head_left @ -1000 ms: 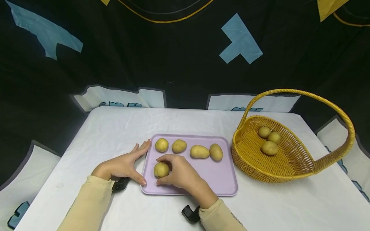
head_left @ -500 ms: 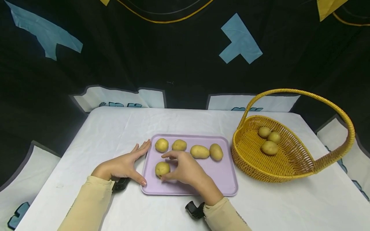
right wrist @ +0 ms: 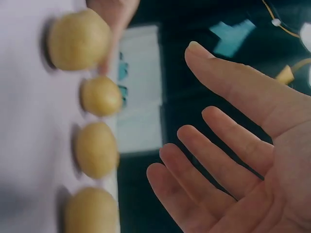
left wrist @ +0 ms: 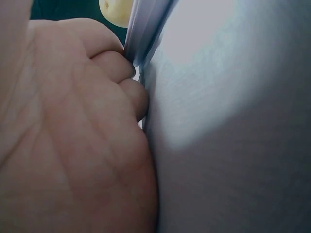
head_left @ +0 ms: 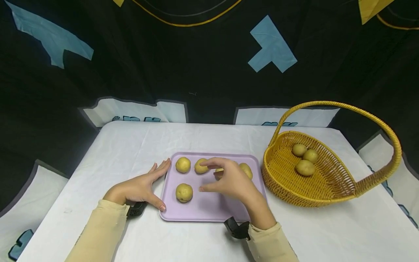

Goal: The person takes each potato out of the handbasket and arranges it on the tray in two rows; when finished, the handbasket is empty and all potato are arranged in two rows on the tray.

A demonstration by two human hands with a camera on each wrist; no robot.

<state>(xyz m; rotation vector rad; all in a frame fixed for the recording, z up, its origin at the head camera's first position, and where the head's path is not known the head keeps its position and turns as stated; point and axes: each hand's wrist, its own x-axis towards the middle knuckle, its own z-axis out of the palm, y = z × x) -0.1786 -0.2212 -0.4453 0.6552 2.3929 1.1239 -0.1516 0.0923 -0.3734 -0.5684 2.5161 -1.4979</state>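
My left hand [head_left: 140,187] rests with spread fingers against the left edge of a lilac tray [head_left: 209,214]. In the left wrist view its fingers touch the tray's rim [left wrist: 146,29]. Over the tray's right half hovers my right hand [head_left: 234,182], thumb and fingers apart, holding nothing. One potato [head_left: 184,192] lies alone at the front left of the tray. Behind it, a back row holds a round potato [head_left: 183,165], another potato [head_left: 200,166] and a potato at the right [head_left: 246,170]. My right hand mostly hides a long potato between these last two.
A yellow wicker basket [head_left: 281,191] with a tall arched handle [head_left: 347,105] stands right of the tray, with three potatoes [head_left: 306,167] inside. A white cloth [head_left: 137,145] covers the table, and a dark curtain [head_left: 196,69] hangs behind.
My right hand has let go of the front-left potato and moved right and back, up over the tray. That potato stays on the tray. My left hand has not moved.
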